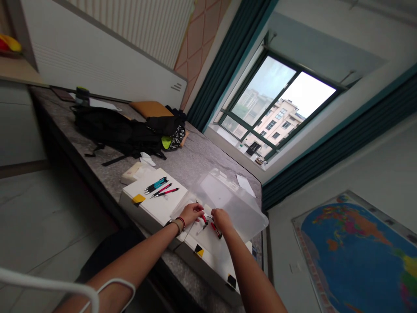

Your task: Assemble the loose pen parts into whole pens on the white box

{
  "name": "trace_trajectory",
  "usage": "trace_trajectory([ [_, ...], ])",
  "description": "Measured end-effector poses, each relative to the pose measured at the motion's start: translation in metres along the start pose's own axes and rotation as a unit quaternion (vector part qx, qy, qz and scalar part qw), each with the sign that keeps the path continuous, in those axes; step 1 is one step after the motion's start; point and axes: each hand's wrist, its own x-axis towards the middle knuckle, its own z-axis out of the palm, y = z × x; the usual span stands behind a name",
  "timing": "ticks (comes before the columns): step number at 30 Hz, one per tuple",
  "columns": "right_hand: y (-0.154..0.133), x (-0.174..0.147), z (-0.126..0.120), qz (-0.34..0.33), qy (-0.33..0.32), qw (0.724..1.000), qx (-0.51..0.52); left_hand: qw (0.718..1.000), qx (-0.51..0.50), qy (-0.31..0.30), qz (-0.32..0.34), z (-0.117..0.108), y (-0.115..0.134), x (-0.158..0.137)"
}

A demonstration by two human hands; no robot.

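Over the open clear plastic case [250, 215], my left hand [190, 214] is closed in a pinch on a red pen [203, 218] with a dark end. My right hand [222, 220] is curled shut just to the right, its fingertips near the pen; what they grip is hidden. Below the right hand lies another red and black pen [216, 231]. On the white box [176, 190] to the left, several blue pens [155, 185] rest beside red pens [166, 190].
White boxes with yellow and black corner marks [198, 251] stand along the near edge of the grey mattress [208, 150]. Farther back lie a black backpack [114, 128] and an orange-brown flat item [151, 109]. A white cable [48, 283] crosses the lower left.
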Motion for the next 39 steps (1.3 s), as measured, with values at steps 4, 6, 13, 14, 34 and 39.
trace_trajectory([
  [4, -0.002, 0.007, 0.0, -0.014, -0.018, 0.999, -0.04, 1.0, 0.011, 0.002, -0.013, 0.0, 0.001, 0.0],
  [6, -0.003, 0.009, 0.001, -0.029, -0.02, 0.998, -0.057, 1.0, 0.016, 0.002, -0.017, 0.001, 0.0, 0.001],
  [13, -0.007, 0.011, 0.006, -0.068, -0.017, 0.994, -0.082, 0.999, 0.031, -0.001, -0.02, 0.001, -0.002, 0.002],
  [14, -0.007, 0.01, 0.007, -0.07, -0.014, 0.994, -0.082, 0.999, 0.035, 0.0, -0.022, 0.001, -0.001, 0.002],
  [34, -0.005, 0.017, 0.006, -0.02, -0.046, 0.999, -0.008, 0.997, 0.072, -0.004, -0.003, 0.006, -0.002, 0.002],
  [39, -0.012, 0.018, 0.003, -0.028, -0.049, 0.998, 0.001, 0.997, 0.082, -0.002, -0.007, 0.007, -0.003, 0.002],
])
